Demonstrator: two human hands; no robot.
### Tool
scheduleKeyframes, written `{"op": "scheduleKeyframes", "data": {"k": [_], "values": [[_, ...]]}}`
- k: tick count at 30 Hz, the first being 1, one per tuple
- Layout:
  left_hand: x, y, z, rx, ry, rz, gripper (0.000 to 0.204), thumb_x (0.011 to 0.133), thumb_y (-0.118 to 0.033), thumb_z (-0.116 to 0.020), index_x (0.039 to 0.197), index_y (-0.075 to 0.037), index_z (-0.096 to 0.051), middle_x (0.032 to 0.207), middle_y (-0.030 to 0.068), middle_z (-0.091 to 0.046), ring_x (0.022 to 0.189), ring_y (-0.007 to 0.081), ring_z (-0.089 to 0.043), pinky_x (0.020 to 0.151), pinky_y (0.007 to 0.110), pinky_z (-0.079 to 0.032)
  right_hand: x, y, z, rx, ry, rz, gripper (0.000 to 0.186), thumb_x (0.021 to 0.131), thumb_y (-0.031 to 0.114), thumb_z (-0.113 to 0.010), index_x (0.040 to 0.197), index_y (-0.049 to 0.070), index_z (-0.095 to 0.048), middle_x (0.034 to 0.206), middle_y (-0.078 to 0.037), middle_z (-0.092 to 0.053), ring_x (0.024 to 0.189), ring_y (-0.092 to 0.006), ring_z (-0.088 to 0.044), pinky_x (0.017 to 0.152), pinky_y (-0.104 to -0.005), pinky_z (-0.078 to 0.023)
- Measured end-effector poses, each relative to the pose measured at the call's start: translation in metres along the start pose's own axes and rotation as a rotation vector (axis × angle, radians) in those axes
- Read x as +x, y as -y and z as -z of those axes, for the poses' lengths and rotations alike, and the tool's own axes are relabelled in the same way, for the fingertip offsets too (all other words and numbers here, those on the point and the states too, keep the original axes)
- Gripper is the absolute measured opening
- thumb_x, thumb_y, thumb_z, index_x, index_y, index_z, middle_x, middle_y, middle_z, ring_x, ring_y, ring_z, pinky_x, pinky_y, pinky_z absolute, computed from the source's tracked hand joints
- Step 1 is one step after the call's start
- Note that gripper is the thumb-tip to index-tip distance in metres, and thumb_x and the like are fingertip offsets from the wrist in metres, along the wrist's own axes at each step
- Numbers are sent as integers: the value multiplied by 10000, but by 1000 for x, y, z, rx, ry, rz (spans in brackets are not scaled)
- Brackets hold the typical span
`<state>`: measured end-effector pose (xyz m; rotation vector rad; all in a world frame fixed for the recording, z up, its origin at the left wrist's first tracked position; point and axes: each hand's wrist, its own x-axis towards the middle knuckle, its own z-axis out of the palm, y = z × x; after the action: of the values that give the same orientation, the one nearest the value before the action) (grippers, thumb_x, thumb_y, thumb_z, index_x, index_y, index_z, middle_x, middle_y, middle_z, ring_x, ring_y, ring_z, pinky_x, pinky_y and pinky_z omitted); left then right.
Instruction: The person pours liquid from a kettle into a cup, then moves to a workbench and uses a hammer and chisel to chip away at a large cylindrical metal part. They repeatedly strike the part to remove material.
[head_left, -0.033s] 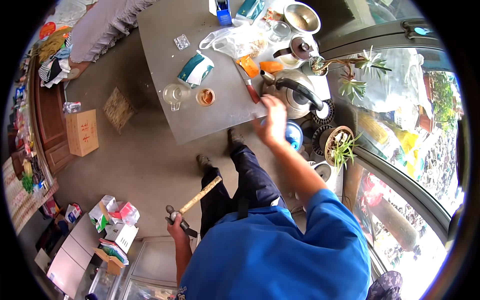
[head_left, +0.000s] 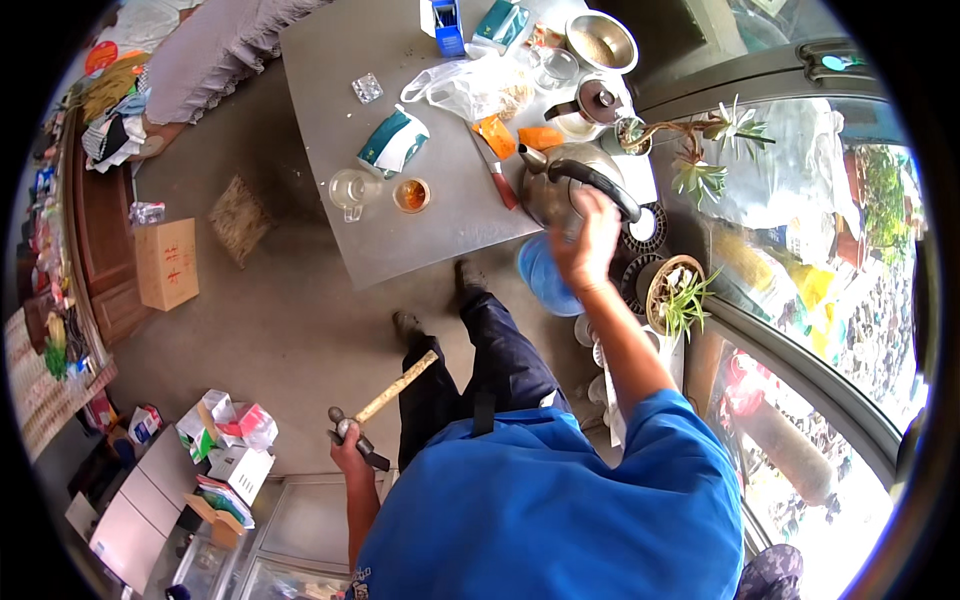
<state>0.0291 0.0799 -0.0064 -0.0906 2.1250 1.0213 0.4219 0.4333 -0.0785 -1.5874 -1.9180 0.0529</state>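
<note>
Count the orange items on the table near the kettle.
2: one orange item by the red-handled knife, the other orange item just beyond the spout of the kettle; the kettle could hide more.

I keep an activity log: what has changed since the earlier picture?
The right hand moved rightward, from beside the red-handled knife toward the black handle of the metal kettle; whether its fingers grip is unclear. The left hand still holds the hammer; knife and kettle stayed put.

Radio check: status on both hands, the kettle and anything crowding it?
Left hand: gripping hammer near its head. Right hand: at kettle, contact unclear. Kettle upright on table. Red-handled knife close on its left.
</note>
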Motion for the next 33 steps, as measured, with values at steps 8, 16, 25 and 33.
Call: {"op": "scheduleKeyframes", "data": {"k": [8, 16, 25, 33], "values": [[13, 22, 36, 14, -117, -26, 280, 834, -171, -767, 1044, -5, -687, 848, -1, -617, 715, 110, -553, 642, 271, -433, 21, -120, 24, 32, 490, -436, 243, 831, 169, -723, 1001, 8, -655, 787, -185, -695, 734, -333, -696, 678, -425, -539], [-5, 70, 70, -40, -239, 65, 293, 802, -198, -814, 1020, -39, -701, 810, -19, -614, 681, 102, -551, 614, 273, -435, 3, -100, 30, 118, 566, -411, 212, 778, 175, -724, 803, -15, -632, 617, -95, -609, 547, -149, -606, 534, -355, -500], [4, 136, 79, -201, -262, 191, 386, 747, -217, -839, 1062, -47, -695, 863, -18, -618, 728, 118, -559, 659, 284, -452, 21, -15, 91, 122, 774, -363, 235, 800, 156, -760, 884, -44, -669, 639, -83, -629, 540, -139, -624, 504, -335, -523], [15, 152, 71, -306, -294, 200, 392, 754, -197, -845, 1073, -26, -695, 879, -13, -625, 714, 116, -554, 631, 301, -457, 38, 60, 110, 166, 758, -323, 300, 792, 213, -791, 864, -41, -649, 671, -124, -633, 567, -177, -598, 553, -358, -502]]}}
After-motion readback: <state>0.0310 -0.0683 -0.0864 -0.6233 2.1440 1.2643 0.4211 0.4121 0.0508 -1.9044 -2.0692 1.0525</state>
